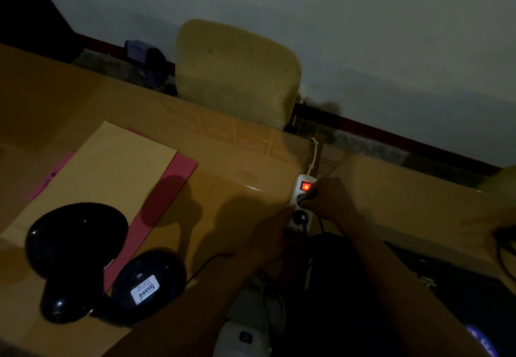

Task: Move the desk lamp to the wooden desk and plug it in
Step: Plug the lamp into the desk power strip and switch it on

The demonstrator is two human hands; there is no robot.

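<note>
The black desk lamp [75, 242] stands at the near left of the wooden desk [231, 161]; its oval base [149, 284] carries a white label. A thin black cord [209, 261] runs from the base toward my arms. A white power strip [300, 203] with a lit red switch [306, 187] lies at the desk's right edge. My right hand [332, 200] pinches a black plug [307, 199] at the strip's upper socket. My left hand [275, 231] rests against the strip's left side. Another black plug sits in the lower socket.
A tan envelope [97, 172] lies over a pink folder [167, 189] behind the lamp. A yellow chair back [237, 69] stands beyond the desk against the wall. A second desk surface [405, 197] extends right. The room is dim.
</note>
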